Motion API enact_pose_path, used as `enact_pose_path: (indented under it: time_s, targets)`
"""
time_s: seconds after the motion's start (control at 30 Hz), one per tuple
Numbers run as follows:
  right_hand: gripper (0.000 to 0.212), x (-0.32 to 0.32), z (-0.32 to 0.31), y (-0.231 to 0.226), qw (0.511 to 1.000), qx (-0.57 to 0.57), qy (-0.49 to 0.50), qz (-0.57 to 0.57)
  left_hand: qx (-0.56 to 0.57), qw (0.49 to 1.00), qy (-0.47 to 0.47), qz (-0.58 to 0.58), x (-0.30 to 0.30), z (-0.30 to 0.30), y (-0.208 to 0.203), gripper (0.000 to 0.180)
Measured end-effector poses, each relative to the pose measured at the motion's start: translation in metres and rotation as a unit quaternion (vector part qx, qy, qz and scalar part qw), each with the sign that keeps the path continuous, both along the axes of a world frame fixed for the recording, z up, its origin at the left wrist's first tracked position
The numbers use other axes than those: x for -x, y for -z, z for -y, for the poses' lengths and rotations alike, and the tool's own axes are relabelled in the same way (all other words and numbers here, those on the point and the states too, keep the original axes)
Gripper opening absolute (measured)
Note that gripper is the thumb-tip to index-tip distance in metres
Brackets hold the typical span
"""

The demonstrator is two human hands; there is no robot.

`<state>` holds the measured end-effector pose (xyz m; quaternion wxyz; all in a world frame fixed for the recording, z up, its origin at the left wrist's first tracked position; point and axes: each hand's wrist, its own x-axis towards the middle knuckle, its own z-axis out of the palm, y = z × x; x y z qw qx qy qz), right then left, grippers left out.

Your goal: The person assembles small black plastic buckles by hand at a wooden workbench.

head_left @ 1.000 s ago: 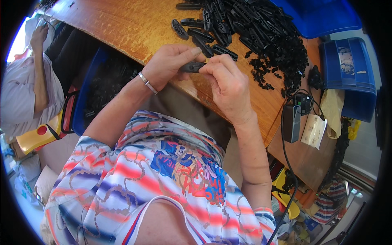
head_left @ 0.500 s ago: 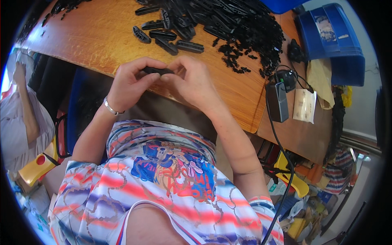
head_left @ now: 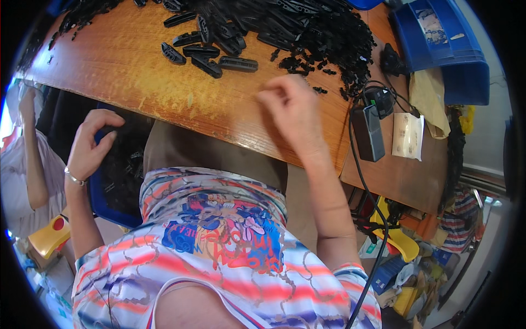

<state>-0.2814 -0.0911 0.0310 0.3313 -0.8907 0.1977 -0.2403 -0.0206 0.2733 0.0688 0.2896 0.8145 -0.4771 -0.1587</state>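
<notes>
My left hand point(head_left: 94, 141) is off the table's left front edge, above a blue bin point(head_left: 121, 217) with black plastic parts inside. Its thumb and fingers are apart, with nothing between them. Over the tabletop, my right hand point(head_left: 296, 112) hovers just short of a heap of small black pieces point(head_left: 350, 63); its curled fingers are smeared by motion, so whether they pinch anything does not show. Left of it lie several long black plastic clip-like parts, the nearest being one ribbed bar point(head_left: 238, 64). More of these are piled behind point(head_left: 274, 22).
A worn wooden table point(head_left: 137, 93) spans the front. To the right are a black power adapter point(head_left: 368, 133) with a cable, a white packet point(head_left: 407, 136) and a blue crate point(head_left: 449, 77). Another person's arm point(head_left: 34, 159) shows at far left, by a yellow chair arm point(head_left: 49, 237).
My hands have parted from the dark piece they held together. The left went down and left over the bin, where it is now empty; the right moved right toward the small pieces.
</notes>
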Motion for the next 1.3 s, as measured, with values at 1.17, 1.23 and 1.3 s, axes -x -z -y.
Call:
enact_pose_path:
  time_s: [1.17,1.23,1.3]
  targets:
    - [0.015,-0.049,-0.057,-0.011,0.902,-0.382,-0.004,0.199,0.239,0.812,-0.040,-0.531,0.075,0.185,0.046,0.032]
    - [0.012,-0.049,-0.055,-0.012,0.910,-0.359,0.016,0.207,0.281,0.718,-0.037,-0.636,0.072,0.185,0.046,0.038]
    - [0.011,-0.050,-0.058,-0.015,0.899,-0.381,0.024,0.214,0.290,0.703,-0.031,-0.648,0.068,0.182,0.048,0.039]
